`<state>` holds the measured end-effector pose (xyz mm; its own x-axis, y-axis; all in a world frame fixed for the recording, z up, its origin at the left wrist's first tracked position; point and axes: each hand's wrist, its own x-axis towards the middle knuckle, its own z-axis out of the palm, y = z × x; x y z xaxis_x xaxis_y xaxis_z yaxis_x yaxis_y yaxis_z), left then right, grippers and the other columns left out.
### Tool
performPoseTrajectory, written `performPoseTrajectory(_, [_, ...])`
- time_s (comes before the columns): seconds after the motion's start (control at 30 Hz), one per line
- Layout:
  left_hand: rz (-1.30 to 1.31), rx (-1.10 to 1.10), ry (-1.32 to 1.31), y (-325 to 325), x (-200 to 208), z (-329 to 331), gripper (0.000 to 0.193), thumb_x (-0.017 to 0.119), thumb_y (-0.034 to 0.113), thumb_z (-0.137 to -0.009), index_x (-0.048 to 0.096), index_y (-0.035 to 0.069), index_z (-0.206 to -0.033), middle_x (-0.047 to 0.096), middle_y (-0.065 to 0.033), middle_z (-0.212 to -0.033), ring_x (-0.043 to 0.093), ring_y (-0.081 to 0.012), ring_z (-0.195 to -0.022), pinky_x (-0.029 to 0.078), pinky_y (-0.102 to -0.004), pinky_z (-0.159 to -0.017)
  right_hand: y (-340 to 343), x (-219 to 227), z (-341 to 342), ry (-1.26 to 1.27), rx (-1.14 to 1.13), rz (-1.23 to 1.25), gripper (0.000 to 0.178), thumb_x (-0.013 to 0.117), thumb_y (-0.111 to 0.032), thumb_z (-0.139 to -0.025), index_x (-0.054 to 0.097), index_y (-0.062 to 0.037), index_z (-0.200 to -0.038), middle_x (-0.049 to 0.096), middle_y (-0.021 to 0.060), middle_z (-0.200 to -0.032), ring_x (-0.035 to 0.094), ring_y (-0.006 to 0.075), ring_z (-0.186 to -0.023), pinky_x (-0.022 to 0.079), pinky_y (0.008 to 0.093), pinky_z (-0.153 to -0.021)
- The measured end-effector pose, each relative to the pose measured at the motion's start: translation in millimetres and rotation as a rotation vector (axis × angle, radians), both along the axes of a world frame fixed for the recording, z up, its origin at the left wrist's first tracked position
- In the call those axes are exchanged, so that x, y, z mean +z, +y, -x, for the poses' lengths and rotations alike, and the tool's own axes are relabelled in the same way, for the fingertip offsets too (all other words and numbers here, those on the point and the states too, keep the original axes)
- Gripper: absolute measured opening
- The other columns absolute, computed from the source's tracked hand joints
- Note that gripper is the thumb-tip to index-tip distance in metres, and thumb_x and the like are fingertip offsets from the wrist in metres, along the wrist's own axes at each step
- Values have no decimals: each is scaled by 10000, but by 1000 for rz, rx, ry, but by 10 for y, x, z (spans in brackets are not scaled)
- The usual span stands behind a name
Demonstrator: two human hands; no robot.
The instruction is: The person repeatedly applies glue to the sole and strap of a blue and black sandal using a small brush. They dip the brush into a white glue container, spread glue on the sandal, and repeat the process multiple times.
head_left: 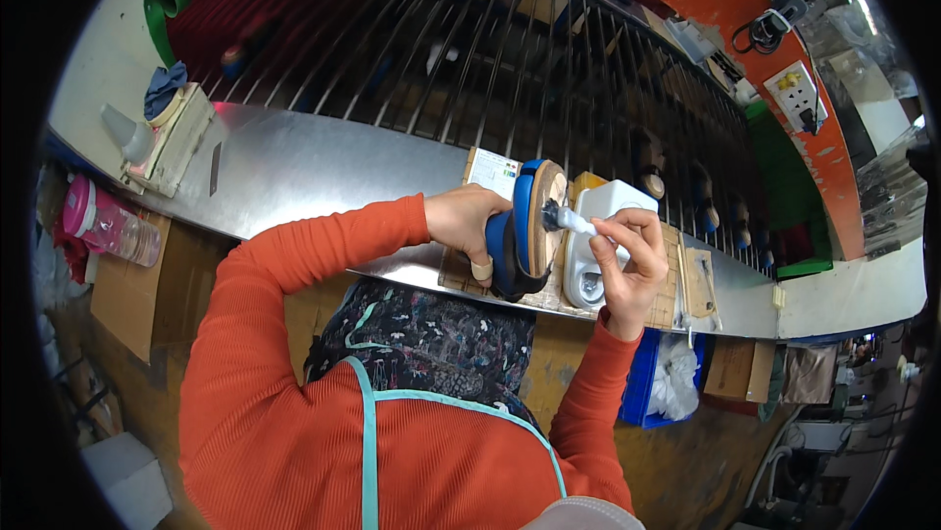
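My left hand (461, 221) is closed around a blue shoe (503, 244) that is tipped on its side, its tan sole turned to the right. In my right hand (632, 260) is a small white-handled brush (573, 221), pinched between thumb and fingers. Its dark bristles meet the sole near the middle. Just behind the brush stands a white plastic container (627, 199) with an opening near its front end. My left wrist rests over the metal ledge.
Beyond the metal ledge (323, 157) runs a rack of metal rods (392, 89) carrying several more shoes (706, 201). A grey cone-shaped piece (127, 133) stands at the left end. Below right is a blue crate (637, 383) holding clear plastic; a pink-lidded bottle (113, 226) is at left.
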<state>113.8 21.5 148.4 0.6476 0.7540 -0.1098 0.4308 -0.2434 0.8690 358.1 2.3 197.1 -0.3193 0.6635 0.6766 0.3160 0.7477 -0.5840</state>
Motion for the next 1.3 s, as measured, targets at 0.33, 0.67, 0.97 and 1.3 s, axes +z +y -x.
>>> performPoseTrajectory(0.33, [505, -230, -200, -46, -319, -103, 798, 939, 125, -489, 612, -52, -1196, 693, -155, -1113, 652, -256, -1028, 491, -305, -936, -4, -115, -82, -43, 28, 69, 215, 752, 58, -745, 749, -11, -948, 588, 63, -921, 572, 125, -771, 483, 235, -634])
performPoseTrajectory(0.67, [701, -340, -188, -88, -405, -163, 723, 897, -37, -560, 608, -5, -1222, 661, -151, -1187, 615, -228, -1119, 497, -345, -971, -59, -222, -148, -87, 4, 92, 245, 781, 25, -689, 762, -48, -922, 601, 58, -895, 554, 160, -783, 469, 265, -658])
performPoseTrajectory(0.97, [749, -377, -248, -164, -318, -145, 707, 903, -37, -547, 628, -1, -1198, 667, -141, -1173, 611, -212, -1111, 488, -324, -966, -44, -134, -199, -244, 14, 24, 245, 807, -69, -657, 778, -120, -895, 619, 20, -853, 542, 166, -769, 382, 308, -716])
performPoseTrajectory(1.3, [660, -528, -379, -146, -464, -245, 739, 922, 15, -506, 641, 16, -1190, 676, -128, -1153, 607, -223, -1101, 471, -319, -979, 125, -88, -160, -52, -49, 228, 155, 751, 2, -741, 753, -4, -896, 587, 87, -946, 588, 152, -827, 473, 262, -705])
